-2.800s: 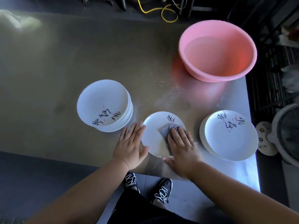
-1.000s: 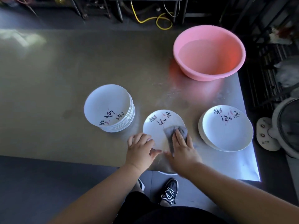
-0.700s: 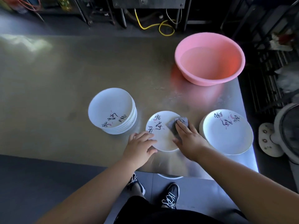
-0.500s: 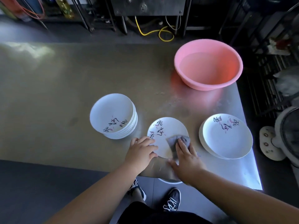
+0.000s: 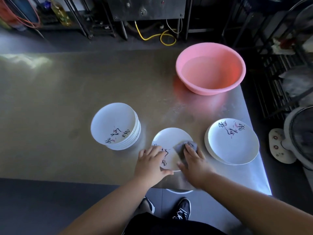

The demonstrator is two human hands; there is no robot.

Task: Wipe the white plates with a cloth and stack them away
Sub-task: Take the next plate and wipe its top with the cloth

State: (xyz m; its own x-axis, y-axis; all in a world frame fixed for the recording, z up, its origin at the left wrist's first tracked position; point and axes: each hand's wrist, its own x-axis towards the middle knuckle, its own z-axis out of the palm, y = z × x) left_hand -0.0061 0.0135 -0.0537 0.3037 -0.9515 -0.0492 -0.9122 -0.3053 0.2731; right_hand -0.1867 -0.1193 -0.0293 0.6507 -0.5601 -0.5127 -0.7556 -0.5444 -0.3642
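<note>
Flat on the tabletop (image 5: 67,99), under both hands, a white plate (image 5: 171,139) with black lettering. Pressed onto its right half by the right hand (image 5: 194,161), a grey cloth (image 5: 180,147), bunched beneath straight fingers held close together. Gripped at its left and near rim by the left hand (image 5: 150,164), fingers bent over the lettering, thumb stretched along the near edge. Just left of and beyond the left hand, a tall stack of plates (image 5: 115,122), the top one tilted, lettered the same. Just right of the right hand, a lower stack (image 5: 235,145), close to the tabletop's right edge. Well beyond the right hand, at the far right corner, a pink basin (image 5: 211,70) with water in it. Below the wrists, past the near edge, black shoes (image 5: 182,209) with white laces on the floor. Off to the right of the tabletop, a fan (image 5: 299,131), partly cut off. Behind the tabletop, a yellow hose (image 5: 157,36) looped among metal legs
</note>
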